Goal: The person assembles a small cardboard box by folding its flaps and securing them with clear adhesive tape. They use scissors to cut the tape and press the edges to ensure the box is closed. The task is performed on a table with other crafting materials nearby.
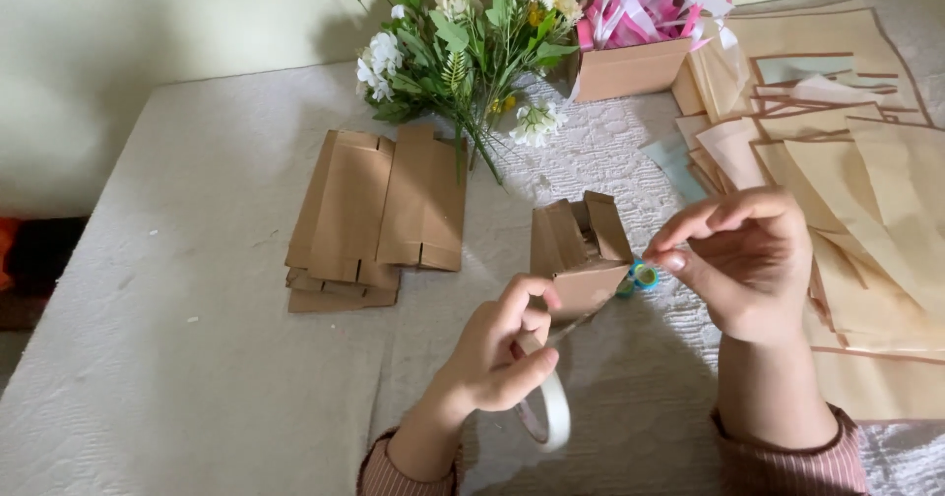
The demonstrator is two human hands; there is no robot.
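My left hand [497,348] grips a white roll of tape [548,412] above the near part of the table. A thin strip of tape runs from the roll up toward my right hand [745,260], whose thumb and fingers pinch its free end. Between and just behind the hands stands a small brown cardboard box [576,250] with its top flaps up. A small blue-green object [643,276], partly hidden by my right hand, lies next to the box.
A stack of flat folded cardboard boxes [369,216] lies at centre left. Artificial flowers [463,43] and a box of ribbons [635,58] stand at the back. Sheets of brown wrapping paper [866,181] cover the right side. A white textured cloth [177,358] covers the table.
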